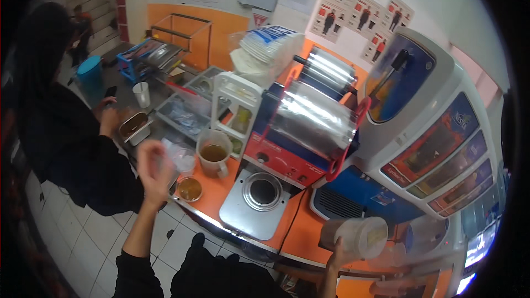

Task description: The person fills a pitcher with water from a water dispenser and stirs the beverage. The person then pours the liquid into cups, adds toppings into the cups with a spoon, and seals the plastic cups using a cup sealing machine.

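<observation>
My left hand [154,172] is raised over the counter's left front edge, somewhat blurred, with its fingers loosely curled and apart; I see nothing in it. Beside it are crumpled clear plastic [179,156] and a small clear cup [190,189] of amber liquid. A translucent jug [214,153] with brownish liquid stands just behind that cup. At the right, my right hand [335,255] is closed round the side of a translucent round plastic tub [356,237]. The tub tilts sideways with its round end toward the right, and something pale shows through it.
A red cup-sealing machine [281,157] with a metal tray and round opening stands centrally. Right of it is a large drink dispenser [425,132]. A white rack [237,102] and stacked cups in plastic [268,49] stand behind. A person in black [72,132] works at the left.
</observation>
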